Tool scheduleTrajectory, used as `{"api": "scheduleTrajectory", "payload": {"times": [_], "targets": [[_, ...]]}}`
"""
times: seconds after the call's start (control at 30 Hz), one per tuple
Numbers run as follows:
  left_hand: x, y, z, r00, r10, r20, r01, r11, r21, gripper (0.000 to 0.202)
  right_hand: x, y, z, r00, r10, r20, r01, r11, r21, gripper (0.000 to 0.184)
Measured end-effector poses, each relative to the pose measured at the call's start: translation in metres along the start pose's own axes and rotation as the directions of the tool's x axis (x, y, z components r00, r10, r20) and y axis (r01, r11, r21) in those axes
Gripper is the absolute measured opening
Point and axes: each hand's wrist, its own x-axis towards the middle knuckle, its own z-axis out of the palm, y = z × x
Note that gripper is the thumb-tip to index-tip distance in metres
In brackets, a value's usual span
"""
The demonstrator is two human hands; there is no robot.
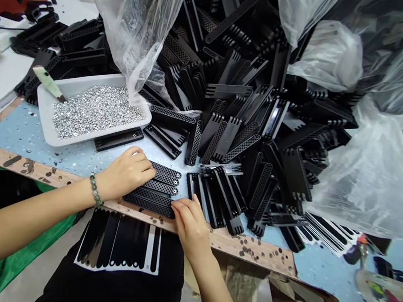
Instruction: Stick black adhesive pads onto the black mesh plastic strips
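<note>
My left hand [125,173] lay over a row of black mesh-patterned strips [154,189] at the table's edge, while the fingertips [178,208] of my right hand [191,224] touched the row's right end. The hands were just apart, neither one clamped. Beyond them rose a heap of black slotted parts [239,96], with a transparent plastic bag [371,170] bunched around it, crowding the blue table top [9,131]. To my left sat a white tray [83,85] of small silver rings [94,111], a green-handled tool [48,82] resting in it. A sheet of black strips [121,244] lay against my lap, below the table's edge.
</note>
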Motion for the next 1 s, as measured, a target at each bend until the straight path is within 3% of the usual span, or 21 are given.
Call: {"api": "scheduleTrajectory", "payload": {"times": [0.17, 0.27, 0.37, 0.53, 0.7, 0.87, 1.0], "targets": [[0.005, 0.001, -0.002, 1.000, -0.027, 0.002, 0.027, 0.999, -0.039, 0.028, 0.005, -0.001, -0.007, 0.996, 0.060, -0.062, -0.056, 0.997, 0.061, 0.020], [0.000, -0.004, -0.007, 0.995, -0.098, -0.036, 0.093, 0.988, -0.119, 0.020, 0.009, -0.002, -0.010, 0.998, 0.060, -0.034, -0.059, 0.997, 0.044, 0.016], [-0.019, -0.007, -0.016, 0.980, -0.185, -0.076, 0.163, 0.960, -0.228, 0.014, 0.007, -0.002, -0.012, 0.998, 0.054, 0.019, -0.055, 0.997, 0.048, 0.015], [-0.060, 0.006, -0.021, 0.996, -0.080, -0.038, 0.075, 0.991, -0.115, 0.017, 0.006, 0.000, -0.010, 0.999, 0.034, 0.005, -0.034, 0.998, 0.060, 0.015], [-0.076, 0.017, -0.011, 0.988, -0.151, -0.030, 0.143, 0.972, -0.185, 0.021, 0.034, -0.004, -0.002, 1.000, -0.017, -0.018, 0.018, 0.999, 0.051, 0.020], [-0.082, 0.019, -0.012, 0.976, -0.216, -0.004, 0.206, 0.932, -0.298, 0.029, 0.069, -0.016, 0.016, 0.995, -0.071, 0.064, 0.074, 0.997, -0.035, 0.018], [-0.088, 0.021, -0.015, 0.960, -0.280, -0.003, 0.260, 0.897, -0.357, 0.031, 0.080, -0.022, 0.033, 0.992, -0.031, 0.120, 0.052, 0.984, -0.170, 0.015]]}}
